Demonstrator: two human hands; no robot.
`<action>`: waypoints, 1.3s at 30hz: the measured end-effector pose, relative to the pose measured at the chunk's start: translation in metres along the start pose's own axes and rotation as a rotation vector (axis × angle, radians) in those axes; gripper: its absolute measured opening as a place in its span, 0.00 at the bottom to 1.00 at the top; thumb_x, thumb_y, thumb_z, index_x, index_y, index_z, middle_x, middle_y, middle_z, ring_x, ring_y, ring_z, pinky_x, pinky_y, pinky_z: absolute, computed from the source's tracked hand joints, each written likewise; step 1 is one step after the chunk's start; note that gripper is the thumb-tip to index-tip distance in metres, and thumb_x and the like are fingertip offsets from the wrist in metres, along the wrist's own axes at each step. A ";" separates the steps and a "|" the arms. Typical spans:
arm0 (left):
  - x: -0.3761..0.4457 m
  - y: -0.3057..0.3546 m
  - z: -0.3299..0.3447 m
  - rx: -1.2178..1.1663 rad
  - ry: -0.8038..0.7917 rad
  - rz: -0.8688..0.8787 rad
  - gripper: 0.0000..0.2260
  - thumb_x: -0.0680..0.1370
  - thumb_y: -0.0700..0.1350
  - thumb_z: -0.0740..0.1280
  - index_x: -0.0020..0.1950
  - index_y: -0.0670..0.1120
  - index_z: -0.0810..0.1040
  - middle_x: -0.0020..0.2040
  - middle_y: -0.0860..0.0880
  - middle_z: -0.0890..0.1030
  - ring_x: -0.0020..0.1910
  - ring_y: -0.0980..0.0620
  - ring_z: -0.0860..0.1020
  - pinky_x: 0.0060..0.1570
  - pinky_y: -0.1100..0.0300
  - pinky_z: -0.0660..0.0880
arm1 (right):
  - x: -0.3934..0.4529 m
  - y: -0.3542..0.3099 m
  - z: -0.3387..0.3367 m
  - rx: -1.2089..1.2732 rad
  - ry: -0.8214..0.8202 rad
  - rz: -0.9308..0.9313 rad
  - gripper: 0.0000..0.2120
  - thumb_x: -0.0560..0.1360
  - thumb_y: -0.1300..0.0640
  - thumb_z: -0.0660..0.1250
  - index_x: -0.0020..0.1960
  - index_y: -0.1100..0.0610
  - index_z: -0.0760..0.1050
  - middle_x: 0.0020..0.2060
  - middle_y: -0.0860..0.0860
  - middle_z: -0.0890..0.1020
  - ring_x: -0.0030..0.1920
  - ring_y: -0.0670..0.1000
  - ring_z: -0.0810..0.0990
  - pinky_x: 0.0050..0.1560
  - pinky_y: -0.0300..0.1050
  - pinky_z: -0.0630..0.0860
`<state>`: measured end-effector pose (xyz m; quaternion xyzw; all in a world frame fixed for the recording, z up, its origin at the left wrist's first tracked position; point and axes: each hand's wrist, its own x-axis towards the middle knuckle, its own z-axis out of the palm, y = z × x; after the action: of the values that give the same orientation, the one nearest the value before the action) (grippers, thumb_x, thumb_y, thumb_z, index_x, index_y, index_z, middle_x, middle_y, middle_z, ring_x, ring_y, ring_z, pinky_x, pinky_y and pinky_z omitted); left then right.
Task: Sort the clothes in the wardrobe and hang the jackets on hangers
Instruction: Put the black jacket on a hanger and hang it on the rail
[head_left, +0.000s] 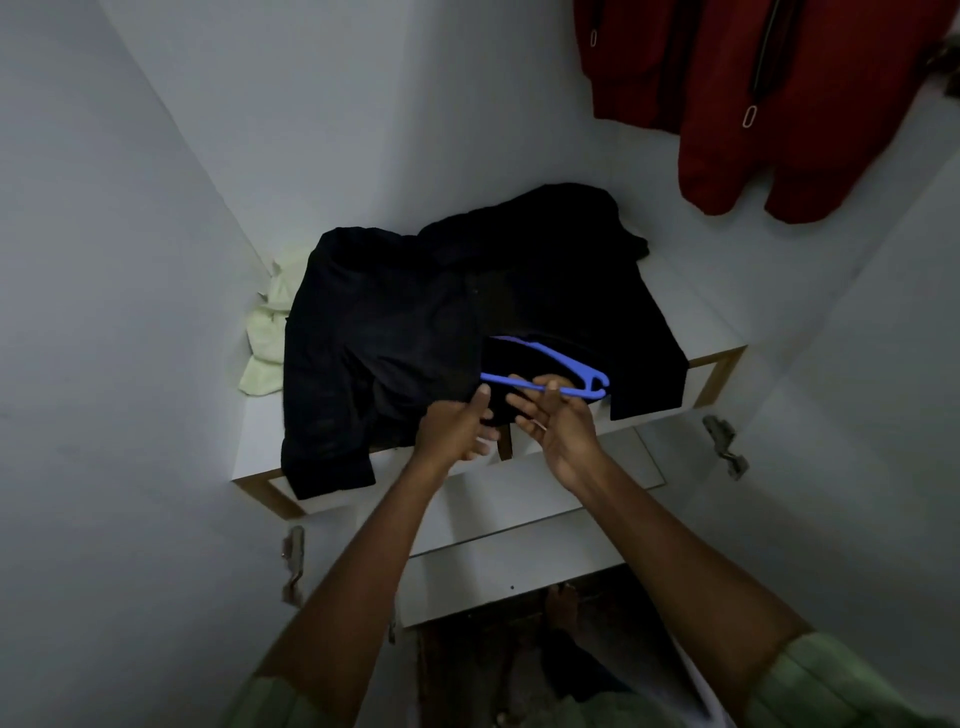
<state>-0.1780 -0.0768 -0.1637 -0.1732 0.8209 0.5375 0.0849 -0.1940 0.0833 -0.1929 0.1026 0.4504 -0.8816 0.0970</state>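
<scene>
On the shelf lies the black jacket, where the right hand pinches the blue hanger and the left hand holds the cloth; next, I judge, the hanger must slide inside the shoulders.

Dim, bluish light; soft focus, with wide-angle bending at the edges.

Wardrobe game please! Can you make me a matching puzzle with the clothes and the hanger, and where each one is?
Things:
1. red jacket
2. black jacket
3. blue hanger
4. pale green cloth

Places:
A. spread over the white shelf
B. held by the right hand
C. hanging up at the top right
D. bunched in the shelf's left corner

Pairs: 1-C, 2-A, 3-B, 4-D
</scene>
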 end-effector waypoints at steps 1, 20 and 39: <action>-0.002 0.003 0.003 -0.246 -0.059 -0.097 0.21 0.82 0.62 0.64 0.54 0.45 0.83 0.42 0.46 0.88 0.38 0.49 0.85 0.35 0.60 0.78 | 0.000 0.000 -0.001 -0.021 -0.002 0.017 0.10 0.86 0.51 0.58 0.55 0.55 0.74 0.58 0.54 0.85 0.53 0.54 0.86 0.47 0.46 0.80; 0.057 0.029 -0.006 -0.887 0.235 -0.111 0.11 0.79 0.38 0.72 0.39 0.40 0.74 0.52 0.33 0.84 0.50 0.42 0.86 0.41 0.62 0.82 | 0.076 -0.025 -0.027 -1.291 0.316 -0.724 0.32 0.59 0.71 0.77 0.61 0.55 0.76 0.58 0.54 0.74 0.57 0.55 0.73 0.52 0.52 0.74; 0.060 0.026 0.006 -0.740 0.126 -0.125 0.08 0.80 0.37 0.71 0.43 0.35 0.79 0.49 0.35 0.84 0.53 0.43 0.85 0.40 0.62 0.82 | 0.076 -0.132 -0.028 -1.174 -0.154 -0.749 0.11 0.84 0.56 0.63 0.46 0.58 0.79 0.39 0.50 0.81 0.41 0.42 0.79 0.44 0.37 0.74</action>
<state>-0.2434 -0.0737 -0.1633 -0.2745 0.5630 0.7795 -0.0014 -0.2988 0.1761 -0.1267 -0.1918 0.8489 -0.4715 -0.1424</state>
